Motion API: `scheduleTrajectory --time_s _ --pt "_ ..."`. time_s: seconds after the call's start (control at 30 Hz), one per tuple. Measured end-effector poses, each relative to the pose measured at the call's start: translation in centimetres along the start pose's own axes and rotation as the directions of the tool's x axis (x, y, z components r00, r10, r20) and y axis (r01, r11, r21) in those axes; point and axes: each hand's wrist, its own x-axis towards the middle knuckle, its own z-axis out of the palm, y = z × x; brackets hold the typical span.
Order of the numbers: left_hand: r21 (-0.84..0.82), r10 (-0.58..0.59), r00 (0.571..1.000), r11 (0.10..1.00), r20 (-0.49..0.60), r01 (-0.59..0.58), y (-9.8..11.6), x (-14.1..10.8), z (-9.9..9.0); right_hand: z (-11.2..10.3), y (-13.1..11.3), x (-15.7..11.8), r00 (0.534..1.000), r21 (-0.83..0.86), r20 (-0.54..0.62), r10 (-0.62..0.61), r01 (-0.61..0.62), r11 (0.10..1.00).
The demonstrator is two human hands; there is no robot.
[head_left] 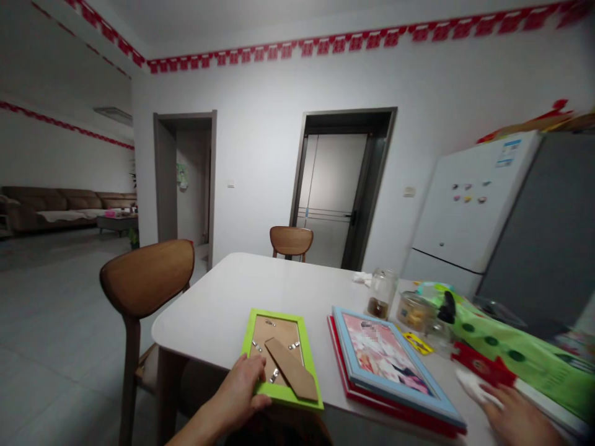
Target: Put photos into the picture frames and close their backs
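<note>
A lime-green photo frame [314,371] lies face down at the near edge of the white table, its brown backing, metal clips and slanted stand leg [290,368] showing. My left hand [244,381] grips its lower left side, fingers over the border and thumb at the bottom edge. At the far right, my right hand [515,412] is blurred, its fingers closed on a white tissue [474,385]. Between the hands, a light-blue photo frame [395,359] with a pink picture lies face up on a red frame [341,365].
Behind the blue frame stand a glass jar [383,294] with dark contents and a round clear container [416,310]. A green packet [525,353], a red item [481,365] and a yellow card [417,342] crowd the right side. Wooden chairs [149,279] stand around the table [209,297].
</note>
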Motion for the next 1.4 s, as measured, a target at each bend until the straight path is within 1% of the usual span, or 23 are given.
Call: scheduleTrajectory --time_s 0.03,0.07,0.1,0.13,0.17,0.2,0.23,0.3,0.33,0.37,0.4,0.47,0.5,0.6,0.7,0.8,0.9,1.1,1.2,1.27,1.33,1.37,1.4 --pt "0.006 -0.001 1.000 1.000 0.002 0.001 0.0 0.0 0.0 -0.1 -1.3 0.0 1.000 -0.012 0.023 0.007 -0.006 1.000" --pt "0.012 -0.002 1.000 1.000 0.001 0.002 0.0 0.0 0.0 -0.4 -3.4 0.1 0.999 -0.015 0.036 0.015 -0.015 1.000" --pt "0.017 -0.002 1.000 1.000 0.003 0.002 0.1 0.0 -0.1 -0.8 -6.2 0.1 1.000 0.010 0.014 0.019 -0.019 1.000" --pt "0.022 -0.001 1.000 1.000 0.006 0.001 0.1 0.0 -0.1 -1.4 -9.4 -0.1 1.000 0.048 0.009 0.023 -0.023 0.999" --pt "0.026 -0.001 1.000 1.000 0.009 0.000 0.3 0.0 -0.3 -1.9 -13.0 -0.4 1.000 0.121 0.027 -0.007 0.004 0.993" --pt "0.029 0.001 1.000 1.000 0.011 -0.001 0.4 -0.1 -0.4 -2.4 -16.6 -1.0 0.995 0.215 0.064 -0.082 0.067 0.974" --pt "0.031 0.003 1.000 1.000 0.013 -0.003 0.5 -0.1 -0.6 -2.6 -20.1 -1.8 0.977 0.314 0.115 -0.182 0.138 0.939" --pt "0.034 0.011 1.000 0.999 0.014 -0.011 0.7 -0.1 -0.8 -2.6 -26.0 -3.8 0.901 0.466 0.232 -0.368 0.229 0.854" --pt "0.036 0.016 1.000 0.999 0.012 -0.016 0.7 -0.1 -0.9 -2.3 -28.2 -4.9 0.854 0.510 0.286 -0.434 0.248 0.823" --pt "0.040 0.022 1.000 0.999 0.010 -0.022 0.7 -0.2 -0.9 -1.8 -29.8 -5.8 0.820 0.531 0.331 -0.467 0.246 0.810" --pt "0.046 0.025 1.000 0.999 0.009 -0.026 0.5 -0.2 -0.8 -1.1 -31.0 -6.4 0.798 0.534 0.368 -0.478 0.239 0.811" --pt "0.063 0.023 1.000 0.998 0.004 -0.023 0.1 -0.2 -0.6 0.6 -32.1 -7.0 0.776 0.512 0.421 -0.469 0.223 0.829" --pt "0.068 0.024 1.000 0.997 0.005 -0.024 -0.2 -0.2 -0.5 1.4 -32.3 -6.9 0.779 0.491 0.435 -0.451 0.214 0.844" --pt "0.061 0.050 0.999 0.997 0.005 -0.050 -0.9 -0.2 -0.3 3.5 -32.0 -5.9 0.812 0.405 0.445 -0.377 0.193 0.894" --pt "0.048 0.066 0.998 0.997 -0.022 -0.065 -1.2 -0.2 -0.2 4.8 -31.8 -5.1 0.823 0.338 0.452 -0.345 0.200 0.920" --pt "0.047 0.049 0.998 0.998 -0.037 -0.047 -1.1 -0.2 -0.1 5.3 -32.0 -5.0 0.828 0.318 0.445 -0.340 0.209 0.925" --pt "0.034 0.033 0.998 0.999 -0.056 -0.031 -0.9 -0.3 0.0 5.5 -32.2 -5.3 0.829 0.321 0.436 -0.351 0.222 0.921" --pt "0.012 0.027 0.993 1.000 -0.113 -0.026 -0.9 -0.5 0.4 5.0 -31.8 -5.1 0.800 0.358 0.448 -0.400 0.249 0.900" --pt "0.017 0.028 0.994 1.000 -0.107 -0.026 -0.9 -0.5 0.5 4.6 -31.6 -5.0 0.777 0.373 0.469 -0.419 0.255 0.892" --pt "0.022 0.030 0.995 0.999 -0.097 -0.028 -1.0 -0.5 0.4 4.2 -31.7 -5.2 0.782 0.380 0.462 -0.419 0.252 0.890" --pt "0.030 0.036 0.995 0.999 -0.094 -0.033 -1.0 -0.4 0.4 3.6 -32.3 -5.9 0.785 0.421 0.424 -0.451 0.271 0.866" --pt "0.034 0.037 0.995 0.999 -0.095 -0.034 -1.0 -0.4 0.3 3.2 -32.7 -6.5 0.771 0.459 0.405 -0.492 0.294 0.839" --pt "0.036 0.036 0.995 0.999 -0.095 -0.033 -1.0 -0.4 0.4 2.8 -33.1 -7.1 0.742 0.503 0.390 -0.545 0.324 0.801"
